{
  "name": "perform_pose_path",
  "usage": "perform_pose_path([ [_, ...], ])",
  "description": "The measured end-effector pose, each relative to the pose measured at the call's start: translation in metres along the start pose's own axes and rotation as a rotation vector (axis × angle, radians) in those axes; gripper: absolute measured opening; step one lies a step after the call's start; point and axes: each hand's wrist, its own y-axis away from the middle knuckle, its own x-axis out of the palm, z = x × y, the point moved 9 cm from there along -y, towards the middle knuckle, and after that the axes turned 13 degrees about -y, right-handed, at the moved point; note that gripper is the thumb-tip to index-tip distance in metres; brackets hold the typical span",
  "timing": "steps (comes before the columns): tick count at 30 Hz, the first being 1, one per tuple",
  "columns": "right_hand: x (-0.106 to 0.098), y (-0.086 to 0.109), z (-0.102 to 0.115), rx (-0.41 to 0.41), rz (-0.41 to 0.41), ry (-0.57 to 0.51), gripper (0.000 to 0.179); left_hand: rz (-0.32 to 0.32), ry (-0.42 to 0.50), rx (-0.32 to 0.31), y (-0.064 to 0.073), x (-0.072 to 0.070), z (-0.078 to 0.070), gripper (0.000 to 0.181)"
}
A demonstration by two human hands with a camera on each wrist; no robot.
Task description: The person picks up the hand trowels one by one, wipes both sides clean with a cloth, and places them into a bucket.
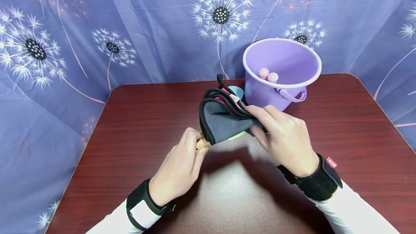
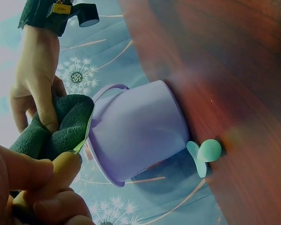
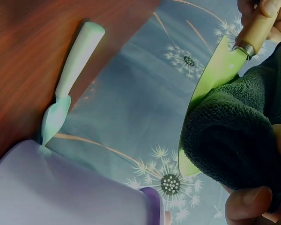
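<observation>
Green-bladed tool (image 3: 215, 75): we noted a thin, curved blade and smooth wooden handle (image 3: 256, 30), mid-frame in the head view.
Left hand (image 1: 180, 163): fingers curled snugly round the handle.
Right hand (image 1: 286, 138): pinched the cloth over the blade.
Cloth (image 1: 222, 118): fleecy, dark, folded, black-edged.
Bucket (image 1: 268, 95): smooth, tapered, lilac, upper right; we counted two rounded pink ends (image 1: 268, 75) inside.
Scoop (image 3: 70, 77): teal, pale-handled, beside the bucket.

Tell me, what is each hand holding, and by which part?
The left hand grips the green-bladed tool by its wooden handle. The right hand holds the cloth by a folded end.
</observation>
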Motion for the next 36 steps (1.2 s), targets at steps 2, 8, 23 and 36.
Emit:
perform_pose_path([
  [2, -0.001, -0.001, -0.001, -0.002, -0.006, 0.003, 0.035, -0.003, 0.01, 0.0, 0.0, -0.001, 0.0, 0.017],
  [8, -0.006, -0.002, -0.004, 0.002, -0.02, 0.029, 0.033, -0.013, 0.038, 0.002, -0.001, -0.004, 0.002, 0.017],
  [23, -0.017, -0.005, -0.015, 0.025, -0.058, 0.069, 0.032, -0.035, 0.061, -0.003, -0.002, -0.015, 0.005, 0.02],
  [36, -0.025, -0.005, -0.022, 0.066, -0.083, 0.068, 0.031, -0.03, 0.096, -0.029, -0.004, -0.02, 0.01, 0.02],
])
